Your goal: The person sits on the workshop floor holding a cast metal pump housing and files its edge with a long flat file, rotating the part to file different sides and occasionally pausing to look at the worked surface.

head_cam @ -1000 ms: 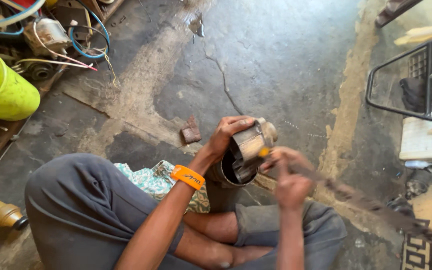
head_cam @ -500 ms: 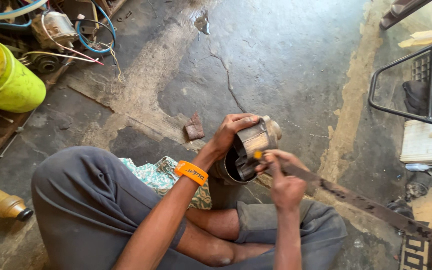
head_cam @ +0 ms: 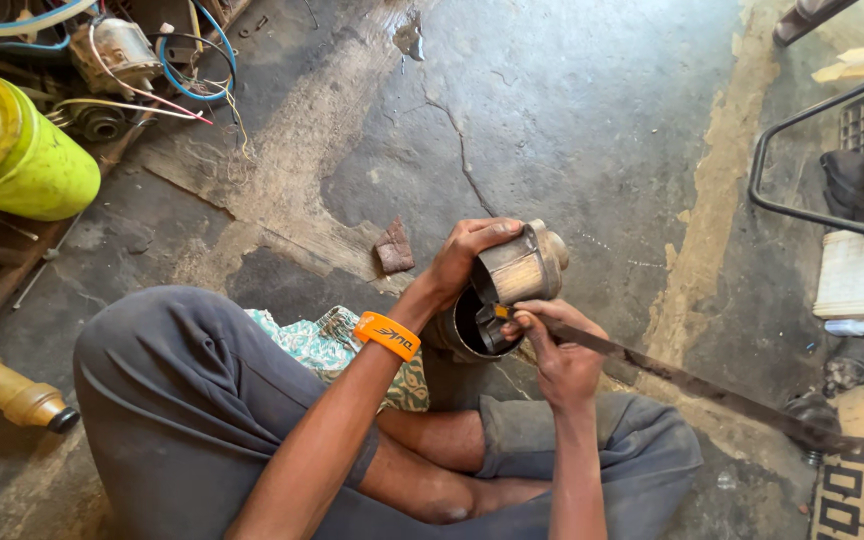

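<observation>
I sit cross-legged on a stained concrete floor. My left hand [head_cam: 464, 255], with an orange wristband [head_cam: 387, 335] on the wrist, grips a round metal motor housing [head_cam: 520, 268] from above; its dark open end [head_cam: 467, 325] faces me. My right hand [head_cam: 562, 355] holds a long, thin, dark metal blade [head_cam: 712, 385] near its left end, and that end sits at the housing's opening. The blade stretches to the right, down to the floor.
A yellow-green plastic drum [head_cam: 12, 150] lies at the far left, beside a motor with tangled wires [head_cam: 137, 60]. A brown bottle [head_cam: 12, 392] lies by my left knee. A patterned cloth [head_cam: 322, 345] and a small brick piece [head_cam: 393, 250] lie near the housing. A black metal frame [head_cam: 832, 160] stands at right.
The view has shifted slightly. My right hand has drawn in closer to the housing's opening with the blade; my left hand keeps its grip on the housing.
</observation>
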A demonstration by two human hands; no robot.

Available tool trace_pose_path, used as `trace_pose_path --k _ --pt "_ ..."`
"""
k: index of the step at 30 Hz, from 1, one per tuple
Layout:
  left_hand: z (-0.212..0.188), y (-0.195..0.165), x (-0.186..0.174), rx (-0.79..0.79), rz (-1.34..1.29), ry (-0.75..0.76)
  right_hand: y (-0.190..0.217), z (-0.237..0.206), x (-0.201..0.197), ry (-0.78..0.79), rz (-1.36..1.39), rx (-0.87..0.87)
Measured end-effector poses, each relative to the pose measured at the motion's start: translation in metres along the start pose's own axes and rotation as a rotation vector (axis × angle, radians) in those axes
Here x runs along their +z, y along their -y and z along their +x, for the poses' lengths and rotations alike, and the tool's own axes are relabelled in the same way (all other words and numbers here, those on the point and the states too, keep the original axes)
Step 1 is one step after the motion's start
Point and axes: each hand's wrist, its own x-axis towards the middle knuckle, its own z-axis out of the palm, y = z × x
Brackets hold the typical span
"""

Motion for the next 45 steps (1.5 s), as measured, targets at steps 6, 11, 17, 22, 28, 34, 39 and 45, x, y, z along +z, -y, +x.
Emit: trace_pose_path --k 6,11,17,22,28,34,39,45 --pt "0.000 0.001 0.000 0.008 -0.040 0.020 -0.006 -0.002 -0.004 -0.111 0.055 -0.003" --pt "0.001 0.002 0.000 0.008 -0.032 0.015 -0.007 -0.002 -0.005 -0.090 0.040 0.003" --pt "0.001 0.000 0.000 0.016 -0.013 0.021 -0.009 -0.002 -0.004 -0.017 0.008 -0.026" --pt "0.000 0.002 0.001 -0.010 -0.051 0.007 -0.012 -0.002 0.000 -0.173 0.187 -0.060" --pt "0.001 0.005 0.000 0.052 0.028 0.029 0.003 0.004 -0.002 -0.115 -0.085 -0.079" --pt "0.000 0.002 0.000 0.042 0.004 0.046 0.019 0.004 0.010 -0.103 -0.079 -0.063" --pt "0.000 0.001 0.000 0.025 0.009 0.041 0.028 0.006 0.013 -0.249 -0.142 -0.043" --pt "-0.001 0.001 0.000 0.057 0.048 0.030 0.028 0.003 0.016 -0.235 -0.137 -0.006"
